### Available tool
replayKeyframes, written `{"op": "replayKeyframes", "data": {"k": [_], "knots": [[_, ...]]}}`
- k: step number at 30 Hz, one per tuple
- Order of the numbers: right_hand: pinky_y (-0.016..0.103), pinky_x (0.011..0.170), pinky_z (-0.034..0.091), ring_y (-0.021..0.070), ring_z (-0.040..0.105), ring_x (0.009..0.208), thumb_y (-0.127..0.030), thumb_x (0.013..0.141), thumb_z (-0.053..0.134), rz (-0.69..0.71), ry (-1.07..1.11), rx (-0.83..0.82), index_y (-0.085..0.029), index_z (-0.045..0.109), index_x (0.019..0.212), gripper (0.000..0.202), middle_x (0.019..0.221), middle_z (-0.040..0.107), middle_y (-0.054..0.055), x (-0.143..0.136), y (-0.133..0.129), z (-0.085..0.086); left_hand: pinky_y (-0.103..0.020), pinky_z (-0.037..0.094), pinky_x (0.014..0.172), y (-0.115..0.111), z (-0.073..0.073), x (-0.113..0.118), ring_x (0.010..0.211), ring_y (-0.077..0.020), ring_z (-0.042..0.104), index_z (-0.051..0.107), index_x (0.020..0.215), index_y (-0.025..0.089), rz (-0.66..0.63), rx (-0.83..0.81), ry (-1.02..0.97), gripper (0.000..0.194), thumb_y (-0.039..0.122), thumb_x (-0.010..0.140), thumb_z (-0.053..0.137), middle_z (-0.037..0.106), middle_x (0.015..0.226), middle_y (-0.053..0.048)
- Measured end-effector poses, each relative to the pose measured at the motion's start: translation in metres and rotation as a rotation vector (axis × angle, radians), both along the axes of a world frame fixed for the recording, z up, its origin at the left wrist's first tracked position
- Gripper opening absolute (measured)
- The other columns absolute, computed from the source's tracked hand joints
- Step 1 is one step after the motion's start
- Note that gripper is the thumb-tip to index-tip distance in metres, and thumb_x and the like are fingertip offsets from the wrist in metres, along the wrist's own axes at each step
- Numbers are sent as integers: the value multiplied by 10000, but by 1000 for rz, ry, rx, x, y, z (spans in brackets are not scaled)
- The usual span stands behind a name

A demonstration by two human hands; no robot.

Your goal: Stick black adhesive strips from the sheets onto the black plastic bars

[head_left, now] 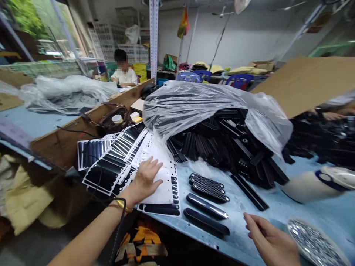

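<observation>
The left hand (145, 179) lies palm down with fingers spread and thumb held out, resting on a smooth, matte white sheet (163, 186) dotted with small holes. Under and beside it fan glossy sheets (111, 168) bearing rows of dark, round-ended strips on white backing. The right hand (273, 242) is low over the table, thumb and fingers drawn together in a loose curl; whether anything sits between them cannot be told. Just beside it is a shallow, rounded dish (290, 231) filled with small, shiny, silvery pieces (313, 240).

Between the hands, on the blue, slightly scuffed tabletop (238, 199), slim black pieces lie roughly parallel: crosshatched ones (209, 188) nested close together, then a sleek bar (207, 206) with a bright reflection, and nearest the edge a duller black bar (206, 222), both long with rounded ends. A straight, flat black strip (249, 192) with a pale line along it lies farther right.

Behind them, a thin, crinkled, translucent plastic bag (191, 103) gapes over a jumbled heap of narrow black parts (213, 144). A pale, rounded container (305, 186) with a dark blue band leans at the right
</observation>
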State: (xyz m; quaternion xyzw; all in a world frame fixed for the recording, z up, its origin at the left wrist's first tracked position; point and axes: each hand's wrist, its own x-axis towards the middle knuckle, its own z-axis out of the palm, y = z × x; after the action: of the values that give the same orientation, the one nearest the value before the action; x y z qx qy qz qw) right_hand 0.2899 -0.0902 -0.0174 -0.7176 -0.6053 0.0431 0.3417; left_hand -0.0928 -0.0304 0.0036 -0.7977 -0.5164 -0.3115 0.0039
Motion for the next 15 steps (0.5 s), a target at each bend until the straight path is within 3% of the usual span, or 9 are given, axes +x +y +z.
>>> {"op": "replayKeyframes", "data": {"k": [2,5,6,7,9,11,13,15], "knots": [[293,461,491,210,645,486,-630,751,584,83,31,3,-262,716,669,399,555,682,34,-10,9,3,-623,389,1008,6,-2,-25,1246,-440,501,679,1097,137,106,-115,110,487,266,650,821,627,1263,-199],[285,492,526,210,677,587,-537,796,616,352,95,32,-272,736,773,292,707,728,45,-57,14,17,-640,372,1016,7,2,-43,1244,-434,511,706,795,151,95,-265,131,75,165,723,721,661,1236,-149],[289,515,539,209,676,606,-502,811,628,407,112,68,-265,741,830,263,742,728,52,-77,11,23,-605,390,1017,2,6,-42,1217,-402,544,692,737,156,84,-266,62,48,119,748,664,680,1207,-128],[298,552,555,218,690,665,-472,808,655,467,126,102,-254,740,917,258,817,737,64,-97,7,30,-559,419,1004,-7,12,-36,1168,-366,585,684,720,160,80,-258,-47,101,90,759,622,699,1168,-113],[318,624,580,266,705,855,-477,714,763,532,165,137,-214,677,1161,526,1050,727,109,-131,-6,42,-413,504,884,-32,27,-17,981,-277,660,696,789,171,89,-277,-385,141,156,828,562,733,979,-81],[312,687,592,269,695,913,-482,610,839,611,254,40,-185,610,1258,748,1150,694,124,-156,-20,53,-280,499,651,-59,41,9,706,-195,634,695,790,170,-45,-524,-656,228,305,887,538,679,721,-32],[313,736,583,240,684,831,-441,612,829,586,381,-55,-163,620,1216,697,1017,715,90,-170,-32,60,-238,445,574,-82,48,35,628,-160,573,691,767,156,-214,-794,-890,288,419,848,607,636,672,-21],[299,736,568,210,666,777,-410,728,729,462,519,-127,-162,665,1092,446,896,714,59,-170,-45,61,-239,442,582,-97,45,62,634,-165,572,699,757,145,-350,-1087,-1130,365,506,787,658,628,656,-31]]}}
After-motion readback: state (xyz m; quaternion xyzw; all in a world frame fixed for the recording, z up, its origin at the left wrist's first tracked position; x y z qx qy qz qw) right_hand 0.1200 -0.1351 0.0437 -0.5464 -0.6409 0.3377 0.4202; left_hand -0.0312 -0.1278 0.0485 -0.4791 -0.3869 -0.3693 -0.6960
